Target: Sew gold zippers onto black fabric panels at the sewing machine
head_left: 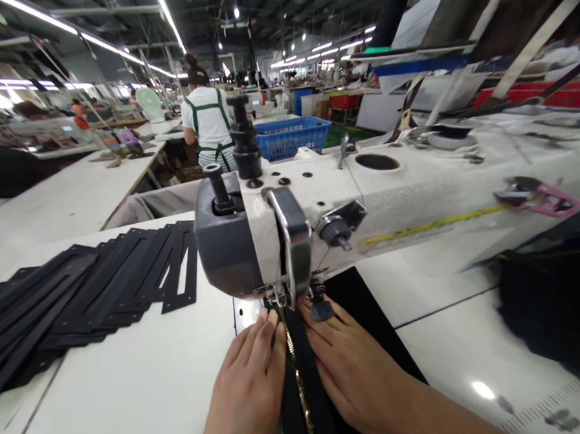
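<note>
A white sewing machine [266, 231] stands over a black fabric piece [360, 304] with a gold-toothed zipper [298, 378] running lengthwise below the needle area. My left hand [252, 374] lies flat left of the zipper, fingers stretched toward the presser foot, fingertips at the black tape's edge. On the other side, my right hand [351, 363] rests flat on the black fabric, its fingers extended and partly hidden behind the machine's metal parts. The needle tip cannot be made out.
Black frame-shaped pieces [84, 292] lie overlapped on the left of the white table [148, 393]. Dark fabric [557, 300] is at the right. Pink-handled snips [556, 200] and a yellow tape [436, 223] are on the machine arm. Beyond are a blue basket [293, 138] and a person [207, 118].
</note>
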Demonstrator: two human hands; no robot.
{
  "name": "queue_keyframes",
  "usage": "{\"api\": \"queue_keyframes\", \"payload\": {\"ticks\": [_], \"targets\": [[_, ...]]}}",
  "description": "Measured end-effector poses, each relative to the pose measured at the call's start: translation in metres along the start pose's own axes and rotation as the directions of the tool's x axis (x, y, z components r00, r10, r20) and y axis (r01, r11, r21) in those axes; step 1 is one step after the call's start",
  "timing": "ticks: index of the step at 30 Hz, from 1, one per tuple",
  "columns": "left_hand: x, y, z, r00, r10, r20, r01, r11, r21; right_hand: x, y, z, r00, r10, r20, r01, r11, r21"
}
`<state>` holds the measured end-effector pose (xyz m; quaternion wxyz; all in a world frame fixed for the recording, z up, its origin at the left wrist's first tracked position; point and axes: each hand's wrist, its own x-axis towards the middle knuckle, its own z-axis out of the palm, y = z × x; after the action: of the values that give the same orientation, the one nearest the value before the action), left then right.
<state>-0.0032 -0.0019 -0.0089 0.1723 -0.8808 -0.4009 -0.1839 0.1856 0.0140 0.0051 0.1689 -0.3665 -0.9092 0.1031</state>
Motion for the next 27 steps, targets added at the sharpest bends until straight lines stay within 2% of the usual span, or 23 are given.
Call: {"api": "queue_keyframes", "payload": {"ticks": [4, 12, 22, 27], "targets": [[0.003, 0.003, -0.004, 0.998, 0.032, 0.047, -0.034, 0.998, 0.044, -0.001, 0.0, 0.002, 1.0, -0.005, -0.016, 0.005, 1.0, -0.016], [0.006, 0.002, -0.007, 0.999, 0.038, 0.034, -0.04, 0.997, 0.06, 0.0, 0.0, -0.001, 1.0, 0.006, 0.014, -0.006, 1.0, 0.008], [-0.001, -0.002, 0.003, 0.999, 0.049, -0.011, -0.048, 0.995, 0.09, 0.0, -0.001, -0.006, 1.0, 0.01, 0.011, -0.01, 0.998, 0.069], [-0.001, 0.0, 0.005, 0.999, 0.036, -0.011, -0.035, 0.995, 0.09, 0.001, -0.002, -0.005, 1.0, 0.005, 0.022, -0.006, 1.0, 0.028]]}}
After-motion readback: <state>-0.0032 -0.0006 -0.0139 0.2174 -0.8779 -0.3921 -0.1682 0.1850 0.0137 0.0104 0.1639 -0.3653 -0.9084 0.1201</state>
